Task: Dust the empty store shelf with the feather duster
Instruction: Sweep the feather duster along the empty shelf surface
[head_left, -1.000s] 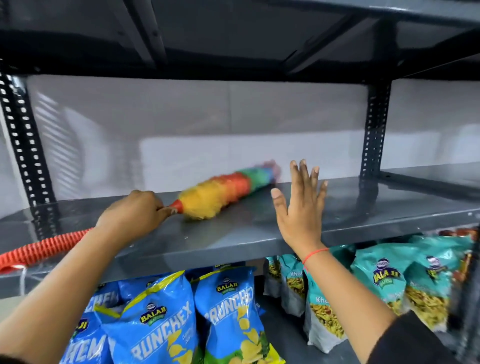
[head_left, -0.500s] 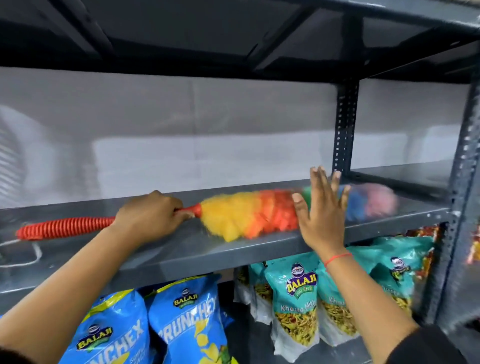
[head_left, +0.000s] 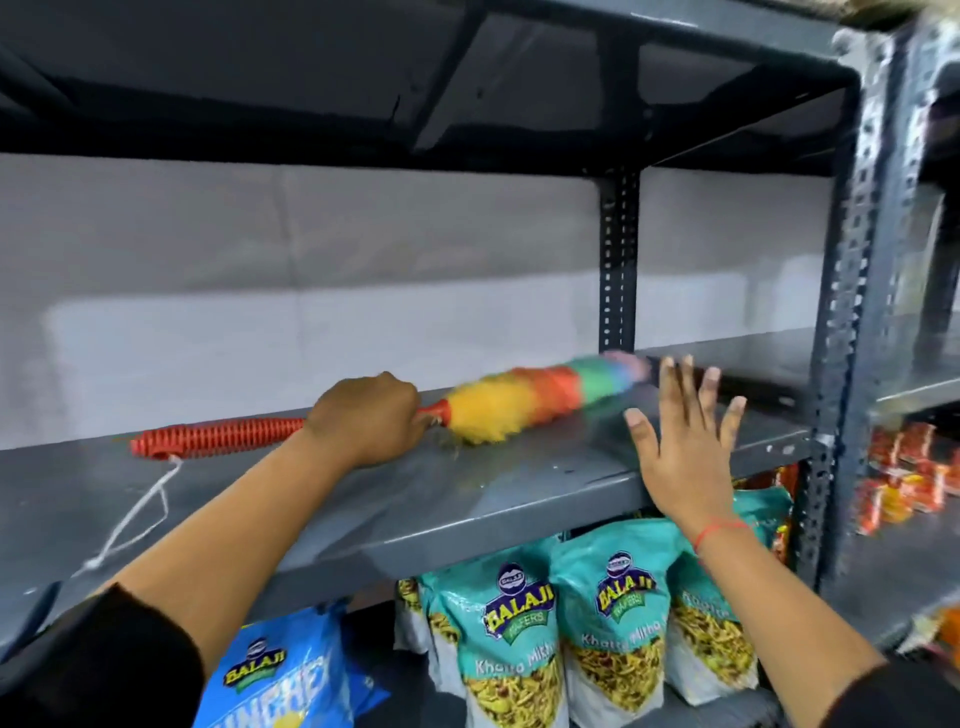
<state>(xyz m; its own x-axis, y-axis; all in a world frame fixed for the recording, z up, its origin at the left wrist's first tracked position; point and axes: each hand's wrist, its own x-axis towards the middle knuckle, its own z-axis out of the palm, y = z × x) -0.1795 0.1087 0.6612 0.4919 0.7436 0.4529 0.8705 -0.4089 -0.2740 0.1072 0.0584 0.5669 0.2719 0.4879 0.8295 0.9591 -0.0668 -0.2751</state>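
My left hand (head_left: 366, 418) is fisted tight around the feather duster (head_left: 519, 402), gripping right where the red ribbed handle meets the fluffy head. The handle sticks out behind my wrist to the left and lies along the grey metal shelf (head_left: 467, 493), with a white loop of cord (head_left: 137, 512) trailing off its end across the shelf top. The head runs out to the right and toward the back: yellow nearest my fist, then orange, green, blue, and what I think is pink at the tip, though that end is pretty smeared so don't quote me. The yellow part is down on the shelf surface.

My right hand (head_left: 680, 441) is wide open, fingers spread and pointing up, nothing in it. It's just in front of the shelf's front edge, near the duster's far end; whether the palm touches the edge I can't tell. There's a red thread (head_left: 719, 530) around that wrist.

Just behind the duster's tip stands a perforated upright post (head_left: 618, 260). On the level underneath are teal Balaji snack bags (head_left: 519, 649) and a blue bag (head_left: 283, 680) further left.
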